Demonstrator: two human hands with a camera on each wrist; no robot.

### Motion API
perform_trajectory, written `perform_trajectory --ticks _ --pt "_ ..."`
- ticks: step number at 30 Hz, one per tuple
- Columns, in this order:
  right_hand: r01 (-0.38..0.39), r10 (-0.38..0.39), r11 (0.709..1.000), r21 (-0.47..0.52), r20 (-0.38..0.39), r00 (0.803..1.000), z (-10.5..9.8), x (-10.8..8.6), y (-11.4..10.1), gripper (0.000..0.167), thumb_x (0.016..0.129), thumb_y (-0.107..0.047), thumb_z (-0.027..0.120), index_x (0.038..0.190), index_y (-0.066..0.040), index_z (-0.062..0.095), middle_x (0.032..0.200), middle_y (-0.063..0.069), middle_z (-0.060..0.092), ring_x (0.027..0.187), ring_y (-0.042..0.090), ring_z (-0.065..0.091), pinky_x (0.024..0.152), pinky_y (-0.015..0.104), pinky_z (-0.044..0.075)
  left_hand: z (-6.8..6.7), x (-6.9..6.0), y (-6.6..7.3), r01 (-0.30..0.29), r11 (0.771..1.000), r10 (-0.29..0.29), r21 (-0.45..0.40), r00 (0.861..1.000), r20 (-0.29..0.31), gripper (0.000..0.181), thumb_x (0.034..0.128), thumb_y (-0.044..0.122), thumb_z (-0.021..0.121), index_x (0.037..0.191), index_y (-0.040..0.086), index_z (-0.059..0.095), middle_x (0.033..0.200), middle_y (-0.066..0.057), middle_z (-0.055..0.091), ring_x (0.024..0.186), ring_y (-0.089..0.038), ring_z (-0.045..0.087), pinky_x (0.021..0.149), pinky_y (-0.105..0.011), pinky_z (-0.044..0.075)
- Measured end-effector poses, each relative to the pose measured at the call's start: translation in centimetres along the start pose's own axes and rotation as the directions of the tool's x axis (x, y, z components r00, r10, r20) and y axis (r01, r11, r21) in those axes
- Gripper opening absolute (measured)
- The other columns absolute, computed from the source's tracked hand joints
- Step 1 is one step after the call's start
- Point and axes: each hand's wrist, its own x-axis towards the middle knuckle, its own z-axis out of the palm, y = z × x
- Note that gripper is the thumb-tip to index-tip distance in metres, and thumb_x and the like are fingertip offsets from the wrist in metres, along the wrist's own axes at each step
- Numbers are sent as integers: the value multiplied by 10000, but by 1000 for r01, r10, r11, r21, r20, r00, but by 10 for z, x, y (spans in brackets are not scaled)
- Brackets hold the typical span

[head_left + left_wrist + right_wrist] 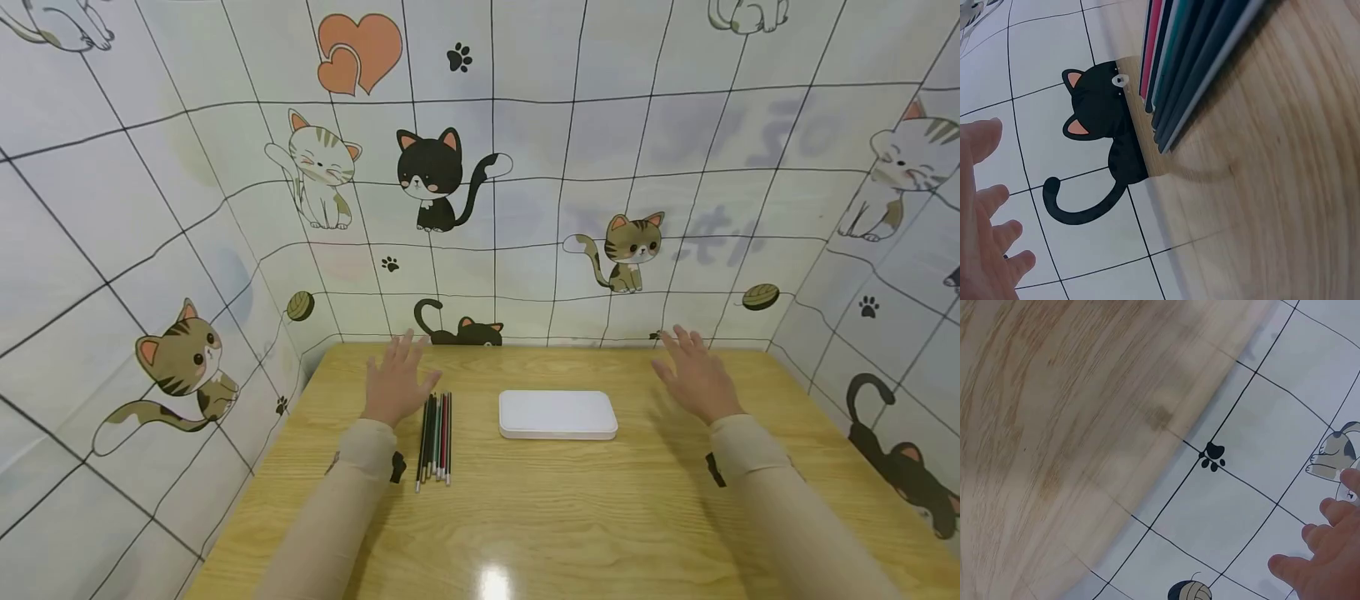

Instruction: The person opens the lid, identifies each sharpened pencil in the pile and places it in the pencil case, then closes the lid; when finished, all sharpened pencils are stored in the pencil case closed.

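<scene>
My left hand (395,382) hovers with spread fingers over the left part of the table, just left of a row of pencils (435,437). These pencils, mostly dark with a red and a green one among them, lie side by side. My right hand (697,377), fingers spread and holding nothing, is raised over the right part of the table. Between the hands lies a closed white case (557,414), nearer the pencils than the right hand. In the left wrist view the pencils (1188,69) lie apart from the left hand (988,219). The right wrist view shows the right hand (1325,556) touching nothing.
A light wooden table (555,517) carries everything. White cloth walls (525,167) with a black grid and cartoon cats close it in at the back and both sides. Dark bands (397,468) sit at both wrists.
</scene>
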Motion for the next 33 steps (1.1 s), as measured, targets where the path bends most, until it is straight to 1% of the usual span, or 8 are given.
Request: perform_trajectory --ticks 3,9,16,19,23,26,28,33 --pt "19 -19 1000 1 -13 1000 0 -1 -6 669 1096 -433 378 1576 23 276 1621 314 170 1455 567 152 1084 774 165 2 0 3 -10 1000 10 -1 1000 -7 740 1016 586 465 1628 231 248 1684 -89 188 1537 -340 162 1121 -755 155" --pt "37 -37 999 -9 -16 999 2 -2 -16 649 1093 -408 414 1573 12 295 1625 304 175 1457 557 170 1069 779 196 3 0 13 -41 999 41 13 999 -11 718 1014 558 492 1615 220 293 1668 -113 232 1514 -360 232 1104 -733 248" --pt "50 -50 999 15 1 999 6 -2 -24 652 1095 -423 397 1589 -14 273 1648 267 139 1488 525 113 1074 787 167 5 -1 26 -65 998 64 24 998 5 720 1017 596 459 1610 216 306 1665 -102 247 1516 -340 238 1106 -708 277" --pt "55 -56 998 38 23 998 8 -3 -28 675 1094 -452 384 1591 -11 265 1651 266 130 1498 508 88 1087 776 156 11 1 28 -77 997 77 17 997 5 695 1014 570 498 1598 226 340 1655 -96 273 1503 -347 270 1096 -716 289" --pt "76 -83 991 107 65 994 12 -4 -32 686 1092 -455 399 1593 -8 259 1661 250 116 1514 477 63 1118 736 171 15 1 33 -90 996 89 11 995 43 672 1019 564 492 1589 231 364 1660 -72 269 1502 -338 275 1094 -706 305" --pt "101 -116 982 158 92 989 17 -5 -34 689 1090 -453 408 1606 -31 231 1670 229 104 1517 468 77 1125 708 210 15 -1 39 -104 994 102 20 993 66 679 1022 583 468 1576 200 388 1659 -71 273 1500 -334 285 1093 -683 331" --pt "116 -136 977 180 101 986 21 -6 -34 692 1087 -452 419 1614 -51 218 1670 225 112 1508 479 111 1118 706 237 17 -2 43 -121 992 119 27 991 63 679 1019 579 480 1566 183 403 1652 -81 288 1487 -340 312 1084 -671 353" --pt "134 -164 967 215 127 978 29 -9 -34 695 1084 -437 443 1609 -38 223 1660 247 110 1488 508 144 1132 700 210 22 -1 53 -174 985 174 5 984 43 670 1007 552 529 1544 165 423 1609 -109 364 1436 -346 393 1051 -661 395"
